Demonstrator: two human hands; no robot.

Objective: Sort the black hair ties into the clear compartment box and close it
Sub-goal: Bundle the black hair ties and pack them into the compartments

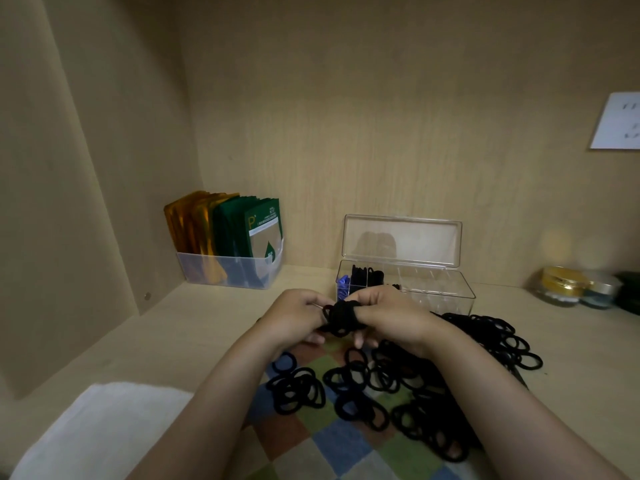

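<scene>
Left hand (294, 318) and right hand (389, 315) grip one hair-tie bundle (341, 317) (fingertips hidden), partly masking the box (436, 291).

Left hand (294, 318), right hand (389, 317) together, forearms converging; fingers curled, apparently pinching hair-tie bundle (341, 318).

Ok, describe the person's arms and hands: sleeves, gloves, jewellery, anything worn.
Both are bare. The left arm and right arm show no sleeve up to the frame edge. Neither the left hand nor the right hand wears a glove, and no watch or bracelet shows at either wrist. Rings cannot be ruled out: the bundle of hair ties hides part of the fingers.
</scene>
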